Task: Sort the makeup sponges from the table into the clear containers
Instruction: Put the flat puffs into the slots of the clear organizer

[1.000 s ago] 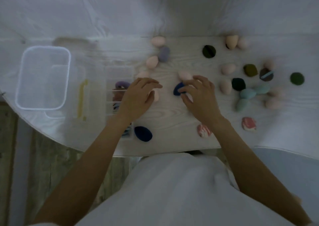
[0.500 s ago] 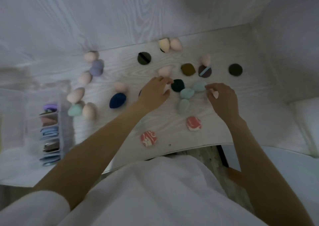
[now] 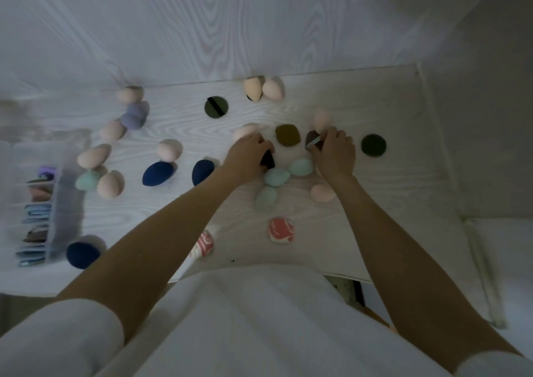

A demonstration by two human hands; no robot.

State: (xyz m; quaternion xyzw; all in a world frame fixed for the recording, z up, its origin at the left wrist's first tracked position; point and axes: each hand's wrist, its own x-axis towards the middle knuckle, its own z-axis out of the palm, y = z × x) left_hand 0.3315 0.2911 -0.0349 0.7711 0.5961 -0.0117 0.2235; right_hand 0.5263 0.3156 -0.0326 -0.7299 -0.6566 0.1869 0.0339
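Both hands are reaching out over the white bench (image 3: 360, 232). The left hand (image 3: 248, 153) is curling its fingers down around a dark green sponge (image 3: 268, 160) lying on the bench, with a pink sponge (image 3: 243, 131) just beyond its knuckles. The right hand (image 3: 336, 153) is pinching a brown puff (image 3: 313, 140) with a pale strap – an olive sponge (image 3: 287, 135) is sitting between the two hands, and a round dark puff (image 3: 373, 145) is lying just to the right hand's outer side. Three mint sponges (image 3: 277, 177) are clustering near both wrists. Far off to the left hand's side, a clear container (image 3: 62, 192) – blurred – is holding stacked puffs.
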